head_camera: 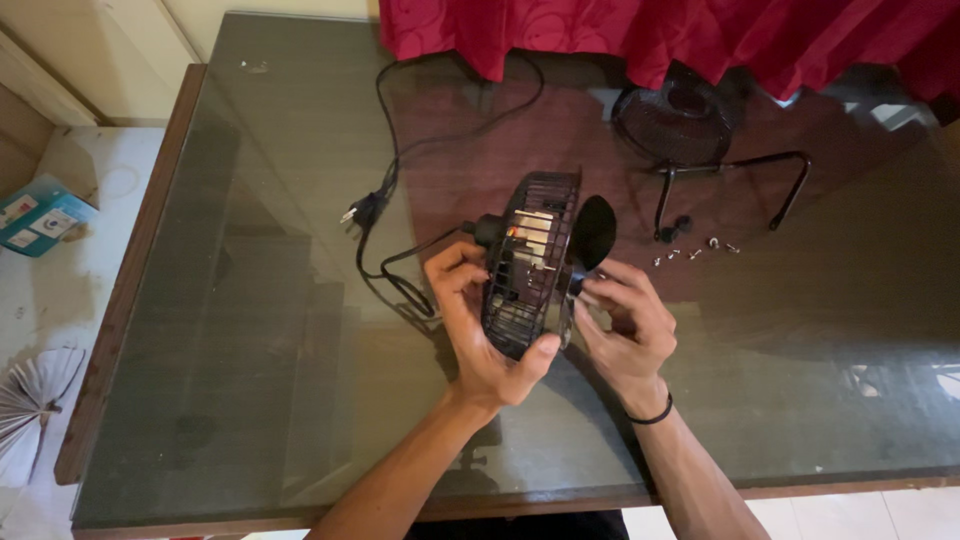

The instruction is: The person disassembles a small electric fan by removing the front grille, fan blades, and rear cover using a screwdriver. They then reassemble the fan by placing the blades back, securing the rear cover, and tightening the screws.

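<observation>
A small black fan body with its rear wire grille (528,262) is held on edge above the glass table top (250,300). My left hand (478,325) grips the grille from the left and below, thumb on its lower rim. My right hand (625,320) has its fingertips at the hub, where a black fan blade (594,232) sticks up. The fan's black power cord (395,170) runs left and back to a plug (362,210) lying on the glass.
A black front grille (672,125) and a bent black wire stand (735,180) lie at the back right, with several small screws (692,252) beside them. A red cloth (680,35) hangs over the far edge. A blue box (38,215) sits on the left surface.
</observation>
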